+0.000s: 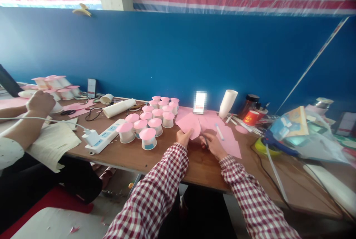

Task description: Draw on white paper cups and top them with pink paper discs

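Pinched in my left hand (184,138) is a sheet of pink paper (189,123), held up over the table's front part. My right hand (213,145) grips a pair of scissors (204,139) at the paper's right side, where the sheet has a curved edge. More pink paper (229,140) lies flat beneath and to the right, with a pale strip-like object (219,132) on it. Left of my hands stand several white paper cups (148,143), upside down or upright I cannot tell, each topped with a pink paper disc (147,133).
A white power strip (107,135) lies left of the cups, beside a cup stack (119,108). Another stack (228,103) stands at the back. Right are a red cup (250,118), a glue gun (278,144) and plastic bags (314,131). A co-worker's hand (41,102) is far left.
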`<state>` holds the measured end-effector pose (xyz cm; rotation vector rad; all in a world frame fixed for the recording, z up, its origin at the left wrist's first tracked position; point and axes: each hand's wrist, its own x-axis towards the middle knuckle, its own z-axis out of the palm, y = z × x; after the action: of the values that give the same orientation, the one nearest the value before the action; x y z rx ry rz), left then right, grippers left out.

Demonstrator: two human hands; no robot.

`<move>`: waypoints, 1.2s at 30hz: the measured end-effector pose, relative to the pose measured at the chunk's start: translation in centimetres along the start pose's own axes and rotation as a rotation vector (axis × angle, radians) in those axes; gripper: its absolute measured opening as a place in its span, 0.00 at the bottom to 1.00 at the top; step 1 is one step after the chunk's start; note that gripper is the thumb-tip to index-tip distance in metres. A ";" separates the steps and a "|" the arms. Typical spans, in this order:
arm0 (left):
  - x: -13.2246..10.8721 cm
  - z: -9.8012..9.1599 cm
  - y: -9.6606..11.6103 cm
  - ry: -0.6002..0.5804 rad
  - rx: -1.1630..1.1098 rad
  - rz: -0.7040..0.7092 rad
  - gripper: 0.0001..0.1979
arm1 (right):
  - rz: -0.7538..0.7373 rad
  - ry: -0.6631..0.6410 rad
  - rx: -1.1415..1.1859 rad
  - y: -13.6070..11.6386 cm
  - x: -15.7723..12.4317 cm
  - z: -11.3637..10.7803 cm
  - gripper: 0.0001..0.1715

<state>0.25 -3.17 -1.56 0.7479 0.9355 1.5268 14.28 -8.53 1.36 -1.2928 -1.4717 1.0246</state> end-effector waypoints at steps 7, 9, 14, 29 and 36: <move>-0.1 0.1 0.3 0.001 0.008 -0.005 0.23 | 0.009 0.006 0.007 0.0 0.1 0.0 0.36; -0.1 0.1 0.3 0.003 0.009 -0.005 0.22 | 0.009 0.005 0.010 0.0 0.1 0.0 0.36; 0.0 0.1 0.1 -0.006 0.012 0.006 0.22 | 0.011 0.006 0.019 0.1 0.2 0.0 0.36; 0.5 0.0 -0.4 0.013 0.000 0.014 0.22 | 0.004 0.002 0.032 0.3 0.2 0.0 0.34; 0.5 0.0 -0.3 0.004 0.001 0.025 0.21 | 0.010 0.001 0.030 0.1 0.1 0.0 0.34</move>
<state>0.30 -2.72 -1.83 0.7607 0.9333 1.5505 14.28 -8.41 1.28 -1.2805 -1.4452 1.0492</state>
